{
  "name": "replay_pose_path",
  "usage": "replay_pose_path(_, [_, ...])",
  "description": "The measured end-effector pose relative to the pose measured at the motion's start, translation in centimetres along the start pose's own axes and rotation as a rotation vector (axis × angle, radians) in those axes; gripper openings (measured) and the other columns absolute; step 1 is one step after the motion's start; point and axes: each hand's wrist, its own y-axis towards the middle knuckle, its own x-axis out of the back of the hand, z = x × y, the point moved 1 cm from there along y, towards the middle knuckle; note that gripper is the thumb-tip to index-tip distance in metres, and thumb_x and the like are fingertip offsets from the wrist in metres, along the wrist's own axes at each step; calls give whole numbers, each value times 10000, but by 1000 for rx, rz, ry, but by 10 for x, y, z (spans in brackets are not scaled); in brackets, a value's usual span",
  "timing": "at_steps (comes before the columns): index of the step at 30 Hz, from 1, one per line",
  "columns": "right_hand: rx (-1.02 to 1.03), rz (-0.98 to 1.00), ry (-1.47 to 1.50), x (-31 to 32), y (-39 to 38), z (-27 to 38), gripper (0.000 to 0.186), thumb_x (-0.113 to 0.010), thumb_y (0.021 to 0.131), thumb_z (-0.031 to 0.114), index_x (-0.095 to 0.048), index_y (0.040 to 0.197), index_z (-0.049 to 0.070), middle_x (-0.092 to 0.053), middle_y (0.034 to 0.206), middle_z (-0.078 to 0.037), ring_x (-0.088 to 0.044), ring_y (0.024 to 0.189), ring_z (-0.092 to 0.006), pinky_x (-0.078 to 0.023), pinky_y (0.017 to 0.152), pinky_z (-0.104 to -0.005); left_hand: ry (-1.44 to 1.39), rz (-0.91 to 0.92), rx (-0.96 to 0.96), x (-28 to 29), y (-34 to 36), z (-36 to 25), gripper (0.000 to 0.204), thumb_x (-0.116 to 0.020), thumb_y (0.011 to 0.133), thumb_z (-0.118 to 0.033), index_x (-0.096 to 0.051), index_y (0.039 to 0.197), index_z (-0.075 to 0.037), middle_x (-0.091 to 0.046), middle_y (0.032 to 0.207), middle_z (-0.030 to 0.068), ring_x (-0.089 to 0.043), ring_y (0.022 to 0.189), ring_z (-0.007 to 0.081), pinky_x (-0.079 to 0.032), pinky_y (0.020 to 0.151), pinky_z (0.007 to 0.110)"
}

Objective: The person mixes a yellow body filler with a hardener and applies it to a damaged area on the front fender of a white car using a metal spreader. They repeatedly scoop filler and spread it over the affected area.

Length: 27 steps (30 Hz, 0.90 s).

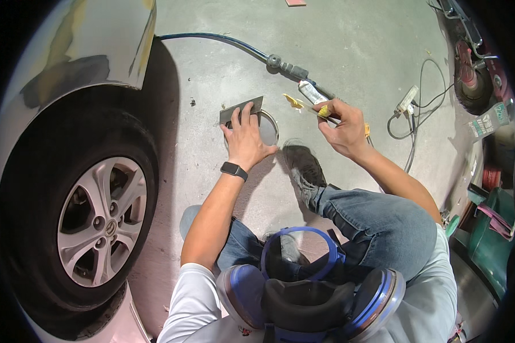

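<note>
My left hand [247, 142] spreads over a round, metal-rimmed tin [269, 129] on the floor. Its fingers press on a flat grey metal plate [228, 116] across the tin's far edge, and its thumb reaches the rim on the right. Raised to the right of the tin, my right hand [344, 127] pinches a thin putty spreader [308, 107] with yellow paste on its tip. Another yellow bit [324, 111] shows by those fingers. A white tube [312, 92] appears just beyond the spreader; whether the hand touches it I cannot tell.
On the left stands a car wheel [110, 226] under a patched fender [106, 34]. A dark hose [223, 39] with a coupling crosses the far floor. Cables with a power strip [407, 99] lie to the right. A respirator [309, 303] hangs below me.
</note>
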Motion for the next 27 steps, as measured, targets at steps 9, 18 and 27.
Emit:
replay_pose_path(9, [34,55,41,-9,15,17,187,-695,756,-64,-627,923,-16,-761,980,-136,-704,745,-229,-556,667,-341,82,53,13,-3,1,-1,1038,-938,633,-586,-543,1389,6,-306,1658,81,-277,1539,377,-355,1085,777])
replay_pose_path(18, [591,59,7,-17,40,44,332,-642,779,-168,-655,1067,-3,-672,1173,-180,-684,1132,-351,-495,1139,-548,-547,-503,-23,80,-14,11,491,-627,1001,-74,-513,1474,-6,-605,1403,210,-626,1252,389,-517,1053,414])
replay_pose_path(27, [783,53,-51,-39,41,77,317,-712,871,73,-757,1185,87,-642,1285,-114,-630,1230,-310,-406,1201,-593,-2107,-209,139,105,-55,-30,420,-468,1135,-166,-425,1507,23,-612,1395,144,-626,1257,187,-510,1089,332])
